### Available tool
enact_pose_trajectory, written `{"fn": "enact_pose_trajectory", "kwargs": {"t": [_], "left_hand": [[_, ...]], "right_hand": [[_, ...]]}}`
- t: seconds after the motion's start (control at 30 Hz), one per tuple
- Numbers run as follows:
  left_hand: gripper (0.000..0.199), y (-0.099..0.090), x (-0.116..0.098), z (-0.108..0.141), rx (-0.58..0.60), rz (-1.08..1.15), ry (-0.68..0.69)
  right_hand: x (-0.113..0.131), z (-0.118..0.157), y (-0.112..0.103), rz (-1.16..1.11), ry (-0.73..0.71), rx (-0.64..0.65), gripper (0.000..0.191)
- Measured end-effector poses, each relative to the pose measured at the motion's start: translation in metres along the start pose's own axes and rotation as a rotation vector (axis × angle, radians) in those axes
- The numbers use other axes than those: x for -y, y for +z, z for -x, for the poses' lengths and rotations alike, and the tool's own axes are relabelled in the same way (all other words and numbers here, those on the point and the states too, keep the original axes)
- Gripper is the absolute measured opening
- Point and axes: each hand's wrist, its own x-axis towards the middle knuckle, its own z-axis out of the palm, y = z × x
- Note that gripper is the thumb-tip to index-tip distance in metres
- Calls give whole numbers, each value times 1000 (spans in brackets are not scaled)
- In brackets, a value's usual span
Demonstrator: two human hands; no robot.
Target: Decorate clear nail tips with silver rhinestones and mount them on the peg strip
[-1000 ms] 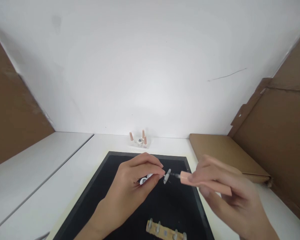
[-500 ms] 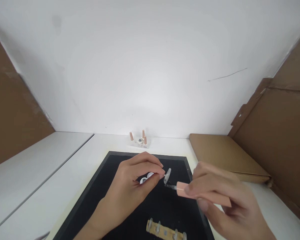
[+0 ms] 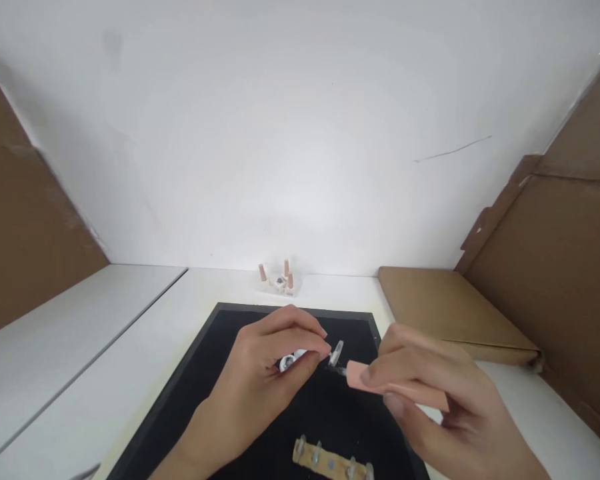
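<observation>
My left hand [image 3: 270,373] is pinched closed over the black mat, with a clear false nail [image 3: 337,353] standing out from its fingertips. What joins the nail to the fingers is too small to make out. In my right hand [image 3: 445,393] is a nail polish brush with a long pink cap [image 3: 405,388], held on its side with the fingers around the cap. The brush tip points left and reaches the lower end of the false nail. Partly hidden behind the left fingers are small white round pots [image 3: 287,363].
A tan strip [image 3: 339,470] bearing several clear nail tips lies at the mat's near side. Behind the black mat [image 3: 350,420], pink-capped bottles [image 3: 290,281] stand in a clear holder by the white wall. A flat cardboard box [image 3: 430,293] lies at the right.
My right hand has moved slightly left with the brush, bringing its tip closer under the false nail. The nail is tilted a little differently; my left hand has barely moved.
</observation>
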Motion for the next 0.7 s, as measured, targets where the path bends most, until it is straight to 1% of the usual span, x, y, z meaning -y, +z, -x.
{"fn": "enact_pose_trajectory", "kwargs": {"t": [0.23,0.3,0.4,0.5,0.53,0.6,0.7], "left_hand": [[23,-2,1,12,34,-7,-25],[23,-2,2,10,27,-6,-21],[23,-1,1,5,16,-4,-1],[23,1,0,4,18,-2,8],[23,1,0,6,21,0,5],[23,1,1,9,23,5,-4],[24,0,3,9,19,19,-12]], "right_hand": [[-10,9,-4,92,39,-84,24],[-9,9,-4,71,28,-74,25],[-5,6,-3,-2,23,-25,30],[-4,4,-3,1,12,5,30],[-5,4,-4,20,11,-2,28],[-8,6,-5,71,38,-56,25],[-8,8,-4,94,39,-116,24]]}}
